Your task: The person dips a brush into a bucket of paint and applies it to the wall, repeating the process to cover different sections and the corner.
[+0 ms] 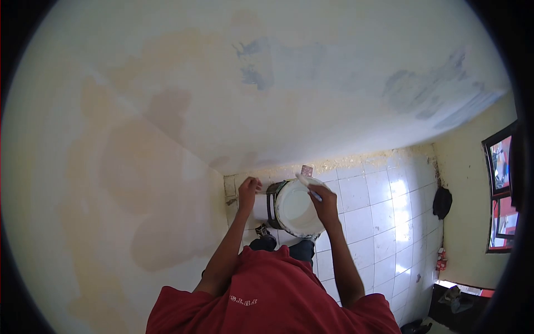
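My right hand [324,204] is closed around a small brush [305,181] with a pale head and a light handle, held over the right part of a white bucket [282,213]. Inside the bucket is whitish paint [295,207]. To the left of the bucket, my left hand [250,191] is raised with its fingers curled; whether anything is between them is too small to tell. Ahead stands a pale wall [222,111] with yellowish, brownish and grey-blue patches.
White floor tiles [356,195] spread to the right, with flaked paint along the wall's foot. A dark bag-like item [442,202] is by the right wall, below a dark-framed window [500,189]. A red item [441,259] and a dark low surface [459,305] are at the lower right.
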